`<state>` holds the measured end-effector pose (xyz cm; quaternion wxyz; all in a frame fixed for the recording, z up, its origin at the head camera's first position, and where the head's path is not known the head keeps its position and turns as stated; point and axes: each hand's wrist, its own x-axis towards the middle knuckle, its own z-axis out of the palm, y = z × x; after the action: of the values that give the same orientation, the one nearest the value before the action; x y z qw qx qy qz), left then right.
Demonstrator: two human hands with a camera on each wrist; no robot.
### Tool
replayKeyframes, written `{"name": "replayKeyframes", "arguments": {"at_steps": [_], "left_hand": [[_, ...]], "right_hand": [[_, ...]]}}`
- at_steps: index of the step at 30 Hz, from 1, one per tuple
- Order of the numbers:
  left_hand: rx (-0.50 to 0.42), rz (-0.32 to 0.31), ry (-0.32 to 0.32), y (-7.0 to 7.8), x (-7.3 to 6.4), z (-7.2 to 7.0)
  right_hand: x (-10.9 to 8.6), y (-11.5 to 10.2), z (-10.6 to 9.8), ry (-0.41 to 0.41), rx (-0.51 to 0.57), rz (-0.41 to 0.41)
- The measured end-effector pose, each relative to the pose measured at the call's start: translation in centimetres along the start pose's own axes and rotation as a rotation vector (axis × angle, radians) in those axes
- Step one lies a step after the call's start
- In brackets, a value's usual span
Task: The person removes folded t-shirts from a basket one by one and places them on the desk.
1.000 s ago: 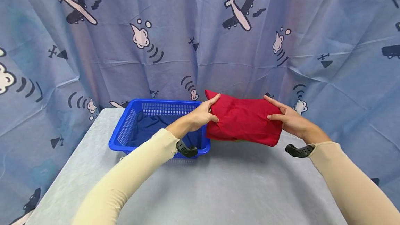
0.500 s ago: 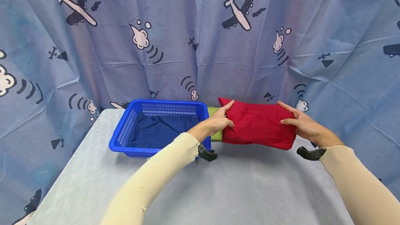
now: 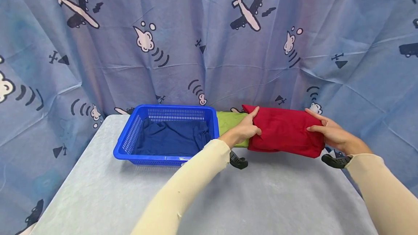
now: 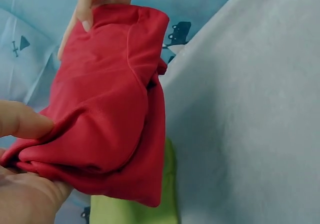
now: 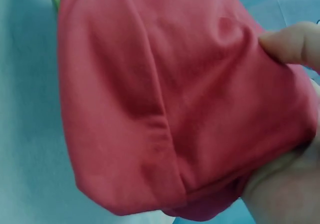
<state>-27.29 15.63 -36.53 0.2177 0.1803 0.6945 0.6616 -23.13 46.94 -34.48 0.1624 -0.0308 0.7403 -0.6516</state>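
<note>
Both hands hold a folded red cloth above the table's right side. The left hand pinches its left end, thumb on top and fingers underneath. At the opposite end the right hand grips the fabric the same way. In the left wrist view the red cloth shows loose folds along its side. The right wrist view has the thumb pressing into the red cloth. A lime green folded cloth lies on the table, partly hidden behind the left hand and the red cloth.
A blue plastic basket with slotted walls stands left of the green cloth, with a dark blue cloth inside. The grey-white table extends toward the front. Behind it hangs a blue curtain printed with planes.
Both hands have carried the red cloth to the right, away from the basket. The green cloth, mostly covered before, now shows between the basket and the left hand.
</note>
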Motion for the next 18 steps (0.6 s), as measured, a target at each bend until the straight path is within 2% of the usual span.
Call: {"name": "replayKeyframes", "arguments": {"at_steps": [9, 13, 18], "left_hand": [[-0.010, -0.004, 0.059, -1.5, 1.5, 3.1], [-0.008, -0.025, 0.072, -2.0, 1.7, 4.3], [0.008, -0.015, 0.080, -2.4, 1.8, 5.5]], "right_hand": [[-0.8, 1.1, -1.9, 0.046, -0.005, 0.004], [-1.0, 1.7, -2.6, 0.066, -0.042, 0.036], [-1.2, 2.4, -3.4, 0.078, -0.069, 0.055]]}}
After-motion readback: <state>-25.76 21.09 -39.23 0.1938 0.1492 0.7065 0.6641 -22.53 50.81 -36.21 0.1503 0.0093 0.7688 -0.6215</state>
